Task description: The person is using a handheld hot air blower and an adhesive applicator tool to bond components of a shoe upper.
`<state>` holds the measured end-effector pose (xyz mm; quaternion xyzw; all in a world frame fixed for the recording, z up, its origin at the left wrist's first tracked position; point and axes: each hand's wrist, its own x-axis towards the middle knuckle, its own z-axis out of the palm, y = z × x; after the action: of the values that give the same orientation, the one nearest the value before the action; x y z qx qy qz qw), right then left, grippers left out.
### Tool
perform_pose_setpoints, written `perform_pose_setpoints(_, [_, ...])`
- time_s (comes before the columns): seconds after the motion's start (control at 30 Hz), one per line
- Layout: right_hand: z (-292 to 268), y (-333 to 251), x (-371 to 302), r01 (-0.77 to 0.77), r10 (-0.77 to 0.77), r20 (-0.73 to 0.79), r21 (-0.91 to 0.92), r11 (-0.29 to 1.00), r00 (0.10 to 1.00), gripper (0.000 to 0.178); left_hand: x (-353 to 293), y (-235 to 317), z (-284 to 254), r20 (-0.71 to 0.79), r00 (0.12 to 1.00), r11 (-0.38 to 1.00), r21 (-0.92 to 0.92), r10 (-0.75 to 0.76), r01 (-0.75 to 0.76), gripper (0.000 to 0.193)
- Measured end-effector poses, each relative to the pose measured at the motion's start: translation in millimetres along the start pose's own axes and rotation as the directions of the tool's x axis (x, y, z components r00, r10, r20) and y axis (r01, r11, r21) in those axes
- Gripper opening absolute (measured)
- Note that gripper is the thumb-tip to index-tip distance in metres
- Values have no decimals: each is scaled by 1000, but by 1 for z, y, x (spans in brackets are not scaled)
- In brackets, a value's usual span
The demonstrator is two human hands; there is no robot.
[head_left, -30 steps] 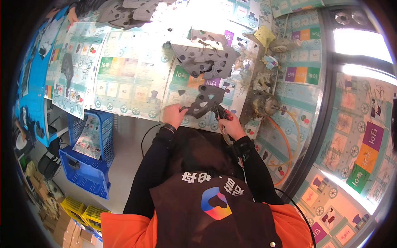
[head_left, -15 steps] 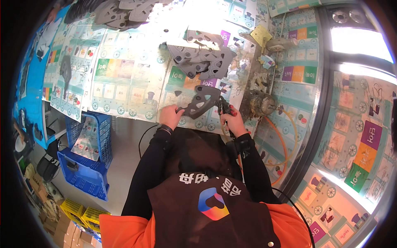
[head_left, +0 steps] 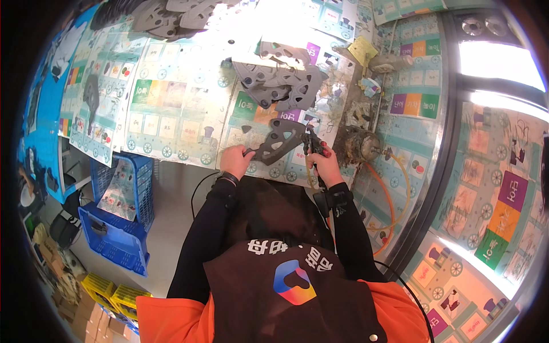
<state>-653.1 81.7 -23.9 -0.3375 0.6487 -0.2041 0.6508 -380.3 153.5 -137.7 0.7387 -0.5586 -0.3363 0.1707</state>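
A dark grey flat piece with cut-out holes [head_left: 277, 146] lies near the table's front edge. Its narrow left end is pinched in the fingers of my left hand [head_left: 234, 160]. Just right of the piece, my right hand [head_left: 325, 167] is closed round a black gun-like tool with red parts [head_left: 312, 145]. The tool's tip points away from me, beside the piece's right end. Its exact kind is not clear. Beyond them lies a pile of similar grey pieces [head_left: 280, 80], partly washed out by glare.
Another heap of grey pieces [head_left: 166, 20] sits at the far left of the table. A dirty metal pot [head_left: 363, 143] stands right of my right hand, by an orange hose [head_left: 386, 200]. Blue crates [head_left: 114, 240] are below the table at left, yellow crates [head_left: 100, 290] lower.
My right hand has shifted slightly right, and the tool has turned so its tip points more directly away from me. My left hand and the grey piece have stayed in place.
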Motion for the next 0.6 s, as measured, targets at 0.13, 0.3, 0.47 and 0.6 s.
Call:
perform_pose_setpoints(0.13, [6, 0, 2, -5, 4, 22, 23, 1000, 1000, 13, 0, -1, 1, -5, 1000, 1000, 14, -1, 1, 39])
perform_pose_setpoints(0.3, [11, -1, 3, -35, 33, 52, 24, 999, 998, 15, 0, -1, 1, -7, 1000, 1000, 4, 0, 0, 39])
perform_pose_setpoints(0.47, [16, -2, 3, -57, 54, 92, 25, 998, 994, 15, 0, 0, 1, 0, 1000, 1000, -7, -10, 10, 39])
perform_pose_setpoints(0.6, [18, -4, 2, -31, 31, 105, 3, 1000, 994, 15, 0, 1, 0, -7, 1000, 1000, 2, -9, 9, 39])
